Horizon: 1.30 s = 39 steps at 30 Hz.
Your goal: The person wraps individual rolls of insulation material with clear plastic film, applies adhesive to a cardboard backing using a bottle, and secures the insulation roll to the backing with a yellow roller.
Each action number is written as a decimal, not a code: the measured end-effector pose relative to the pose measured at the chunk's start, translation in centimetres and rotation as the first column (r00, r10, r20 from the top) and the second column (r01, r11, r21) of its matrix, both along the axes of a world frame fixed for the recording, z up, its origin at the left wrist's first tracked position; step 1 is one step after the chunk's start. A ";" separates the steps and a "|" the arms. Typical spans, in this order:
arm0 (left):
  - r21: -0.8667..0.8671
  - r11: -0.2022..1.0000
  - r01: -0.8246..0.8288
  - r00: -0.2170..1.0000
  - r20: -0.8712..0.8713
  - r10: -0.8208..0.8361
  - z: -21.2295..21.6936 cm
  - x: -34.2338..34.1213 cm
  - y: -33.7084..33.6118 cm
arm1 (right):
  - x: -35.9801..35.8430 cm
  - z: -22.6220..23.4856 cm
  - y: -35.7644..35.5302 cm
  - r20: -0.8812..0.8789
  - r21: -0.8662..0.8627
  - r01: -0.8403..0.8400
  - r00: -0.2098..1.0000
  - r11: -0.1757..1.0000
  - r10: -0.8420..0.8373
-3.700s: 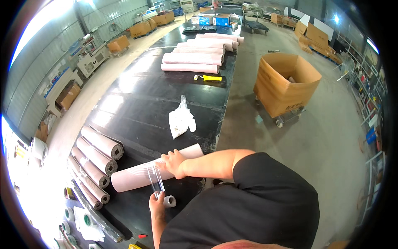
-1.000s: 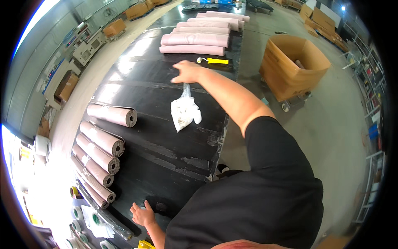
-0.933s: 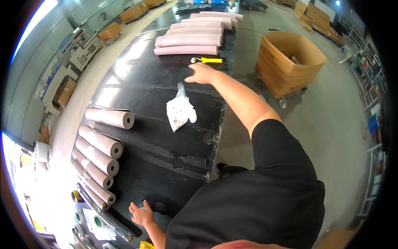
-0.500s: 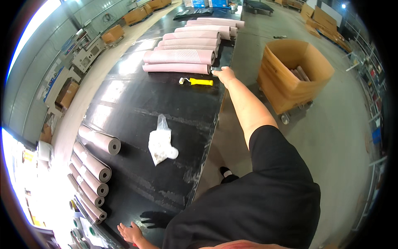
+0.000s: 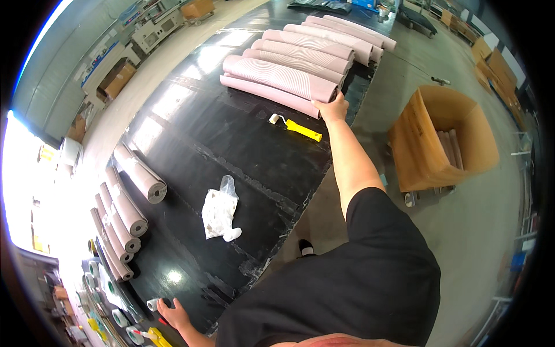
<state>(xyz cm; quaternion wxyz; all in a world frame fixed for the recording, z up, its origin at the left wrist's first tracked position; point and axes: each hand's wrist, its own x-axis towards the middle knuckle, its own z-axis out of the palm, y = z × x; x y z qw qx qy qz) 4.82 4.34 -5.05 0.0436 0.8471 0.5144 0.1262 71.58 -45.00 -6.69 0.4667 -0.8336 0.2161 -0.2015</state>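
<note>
My right hand [image 5: 333, 109] is at the right end of the nearest rolled pink mat [image 5: 272, 95], thumb over it and fingers curled round the end. Just behind lies another rolled mat with pale curved lines [image 5: 283, 76]. A small paint roller with a yellow handle [image 5: 303, 130] rests on the black tabletop, just nearer than those mats. My left hand [image 5: 176, 317] is low over the table's near left part, fingers apart. Its fingertips are close to a small white roll [image 5: 153, 304]; whether they touch it I cannot tell.
Several more pink rolls [image 5: 324, 36] lie farther back. Greyish-pink rolls [image 5: 128, 211] line the left edge. A clear bag of white stuff [image 5: 220, 213] sits mid-table. Tape rolls [image 5: 119, 317] lie at lower left. A wheeled cardboard box [image 5: 411, 147] stands right of the table.
My right hand has gone from pointing fingers beside the mat's end to curling round it. My left hand has come near the small white roll. The whole view has turned and shifted.
</note>
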 end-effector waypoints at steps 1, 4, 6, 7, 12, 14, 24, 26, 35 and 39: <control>0.024 1.000 0.009 1.000 0.023 -0.009 -0.2 -0.6 -0.2 | -0.1 -0.4 -0.1 0.011 -0.016 -0.047 0.999 0.999 0.048; -0.104 0.994 -0.023 0.996 -0.089 0.014 4.0 4.7 -3.8 | 1.0 -2.0 -2.6 0.097 -0.161 -0.039 0.994 0.986 0.055; 0.060 0.997 0.050 0.998 0.040 -0.053 -0.1 -0.9 -0.7 | 2.1 -3.2 -2.3 0.223 -0.173 -0.067 0.969 0.983 0.105; 0.069 0.997 0.043 0.998 0.041 -0.046 -0.7 -1.5 -0.5 | 1.8 -2.9 -2.4 0.214 -0.200 -0.066 0.971 0.978 0.109; 0.101 0.995 0.010 0.997 0.070 -0.017 0.4 -1.6 -0.9 | 0.3 0.9 -1.1 0.342 -0.292 -0.138 0.909 0.946 0.238; 0.071 0.997 0.039 0.993 0.109 -0.046 1.5 0.0 -1.1 | 0.7 3.2 -0.2 0.438 -0.336 -0.066 0.872 0.940 0.218; 0.139 0.960 0.243 0.934 0.233 -0.270 5.3 7.7 -4.1 | 4.3 17.3 9.2 0.672 -0.484 0.005 0.643 0.875 0.368; 0.157 0.950 0.270 0.916 0.263 -0.304 5.6 8.7 -4.6 | 5.9 19.9 11.1 0.773 -0.499 0.022 0.463 0.867 0.433; 0.207 0.953 0.222 0.880 0.378 -0.287 4.9 6.1 -5.5 | -1.2 33.6 19.9 0.754 -0.642 -0.114 0.083 0.758 0.651; 0.113 0.958 0.263 0.807 0.519 -0.282 7.6 7.0 -6.5 | -5.8 41.0 20.9 0.681 -0.680 -0.418 -0.055 0.603 0.730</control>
